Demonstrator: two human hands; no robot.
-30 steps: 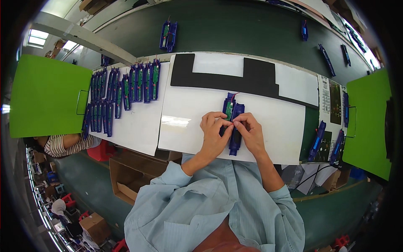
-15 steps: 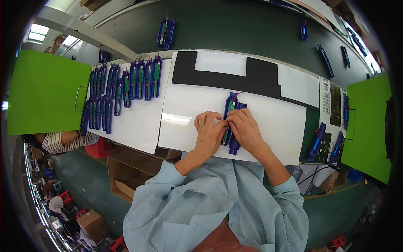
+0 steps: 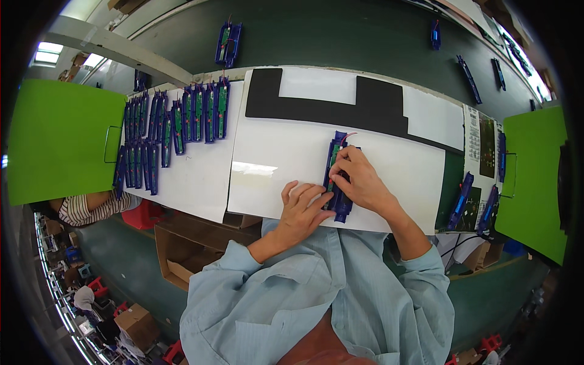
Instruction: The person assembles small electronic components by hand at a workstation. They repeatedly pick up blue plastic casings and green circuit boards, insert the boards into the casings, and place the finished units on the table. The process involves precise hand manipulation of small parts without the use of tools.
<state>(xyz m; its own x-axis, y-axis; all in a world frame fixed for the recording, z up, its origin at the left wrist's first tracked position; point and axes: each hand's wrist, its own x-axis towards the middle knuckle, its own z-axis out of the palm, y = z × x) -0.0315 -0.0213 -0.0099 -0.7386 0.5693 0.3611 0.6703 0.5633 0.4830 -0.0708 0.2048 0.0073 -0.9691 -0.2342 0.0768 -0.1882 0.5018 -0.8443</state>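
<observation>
A blue plastic housing (image 3: 335,142) with a green circuit board (image 3: 333,159) and a thin red wire (image 3: 348,136) at its far end lies on the white board (image 3: 274,143) in front of me. My left hand (image 3: 301,210) rests at the near end of the housing, its bent fingers and thumb gripping the left side. Over the middle and right half of the housing, my right hand (image 3: 363,182) has its fingers curled and its fingertips down at the circuit board. Whatever the right fingertips pinch is hidden.
Rows of blue housings with green boards (image 3: 198,112) lie at left. A black L-shaped mat (image 3: 322,112) is beyond the work. More housings (image 3: 461,201) lie at right; others (image 3: 228,45) are on the green belt (image 3: 328,36). Green panels (image 3: 61,140) flank both sides; a person's striped sleeve (image 3: 94,204) shows left.
My right hand has moved up the housing toward its far end. My left hand has slid down to the near end. The view has shifted slightly.
</observation>
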